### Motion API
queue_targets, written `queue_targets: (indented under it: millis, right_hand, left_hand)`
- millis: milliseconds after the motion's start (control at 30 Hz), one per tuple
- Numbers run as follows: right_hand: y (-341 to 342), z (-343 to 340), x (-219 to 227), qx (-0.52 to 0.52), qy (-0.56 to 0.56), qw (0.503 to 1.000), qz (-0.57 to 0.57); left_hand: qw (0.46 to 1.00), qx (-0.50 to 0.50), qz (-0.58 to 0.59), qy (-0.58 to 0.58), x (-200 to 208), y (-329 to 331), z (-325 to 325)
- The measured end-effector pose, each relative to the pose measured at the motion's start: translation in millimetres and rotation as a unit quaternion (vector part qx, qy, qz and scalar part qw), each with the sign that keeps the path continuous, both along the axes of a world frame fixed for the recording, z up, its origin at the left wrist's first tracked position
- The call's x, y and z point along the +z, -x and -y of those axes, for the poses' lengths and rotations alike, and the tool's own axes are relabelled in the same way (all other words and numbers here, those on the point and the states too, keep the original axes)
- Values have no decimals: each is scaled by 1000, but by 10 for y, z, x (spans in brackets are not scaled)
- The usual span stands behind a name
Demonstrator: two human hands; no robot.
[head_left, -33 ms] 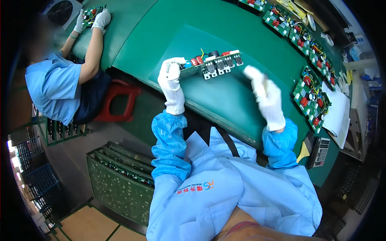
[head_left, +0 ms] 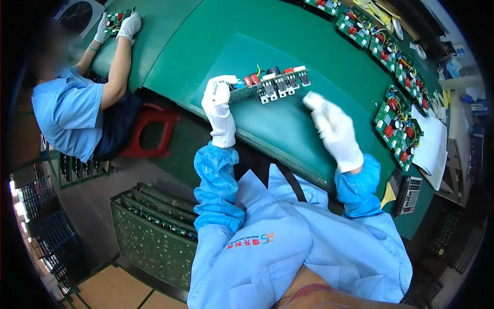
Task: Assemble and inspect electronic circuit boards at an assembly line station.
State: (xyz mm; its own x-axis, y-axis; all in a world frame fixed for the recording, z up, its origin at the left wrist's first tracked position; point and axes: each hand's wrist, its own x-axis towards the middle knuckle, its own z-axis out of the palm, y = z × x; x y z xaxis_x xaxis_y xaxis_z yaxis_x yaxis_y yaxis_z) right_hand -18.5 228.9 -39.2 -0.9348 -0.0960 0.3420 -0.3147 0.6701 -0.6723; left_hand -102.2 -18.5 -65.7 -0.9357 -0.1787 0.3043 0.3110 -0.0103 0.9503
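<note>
My white-gloved left hand [head_left: 219, 100] grips a green circuit board [head_left: 246, 92] by its left end. The board is held up on edge over the table, tilted so that its components point away from me. Red, blue and black parts and a yellow wire show along its top, and several black transistors with metal tabs [head_left: 282, 86] stick out at its near right side. Just right of the board, apart from it, is my white-gloved right hand [head_left: 332, 123]. Its fingers are smeared by motion, so I cannot make out whether they hold anything.
A green mat [head_left: 206, 46] covers the table. Several populated circuit boards [head_left: 399, 126] line its right side, beside white papers [head_left: 431, 149] and a calculator [head_left: 409, 194]. A co-worker [head_left: 72, 98] at the far left handles another board [head_left: 117, 23]. A green rack [head_left: 154, 242] stands below left.
My right hand has shifted slightly left and down, its fingertips coming closer to the board's right end. My left hand and the board have hardly moved.
</note>
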Motion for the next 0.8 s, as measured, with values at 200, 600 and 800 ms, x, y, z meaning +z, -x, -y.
queue_targets:
  millis: [200, 600, 800]
  right_hand:
    - [82, 456, 6, 46, -216, 975, -27]
    - [173, 870, -124, 71, -206, 975, -51]
    - [125, 851, 55, 63, -152, 986, 0]
  left_hand:
    - [999, -12, -7, -45, -47, 23, -5]
    - [999, -13, 20, -45, -8, 34, -7]
    - [1000, 1, 10, -23, -35, 56, 9]
